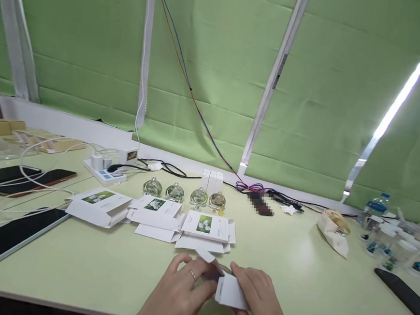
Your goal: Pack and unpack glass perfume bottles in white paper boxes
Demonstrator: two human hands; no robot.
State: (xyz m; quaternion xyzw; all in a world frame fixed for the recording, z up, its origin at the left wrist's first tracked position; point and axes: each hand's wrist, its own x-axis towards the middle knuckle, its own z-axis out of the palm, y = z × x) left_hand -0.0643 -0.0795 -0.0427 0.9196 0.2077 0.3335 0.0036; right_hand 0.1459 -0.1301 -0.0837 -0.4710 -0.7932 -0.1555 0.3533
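Observation:
Close to the table's front edge, a small white cardboard box (pixel 233 291) with flaps standing out is between my two hands. My left hand (pixel 181 291), with a ring on one finger, has its fingers closed on the box's left side. Fingers of my right hand (pixel 261 292) are wrapped round the other side; the thumb is partly hidden. Beyond my hands lie several flattened white boxes printed with white flowers, among them a right-hand box (pixel 204 225) and a left-hand box (pixel 100 204). Behind them stand several round glass bottles (pixel 175 192) with greenery inside, and small upright white boxes (pixel 211 181).
On the left are a tablet (pixel 14 239), phones (pixel 33 181), white cables and a power strip (pixel 103 174). To the right are a cream pouch (pixel 333 232), lidded clear jars (pixel 402 252), a water bottle (pixel 377 205) and a long dark object (pixel 404 296). Black cables run along the back.

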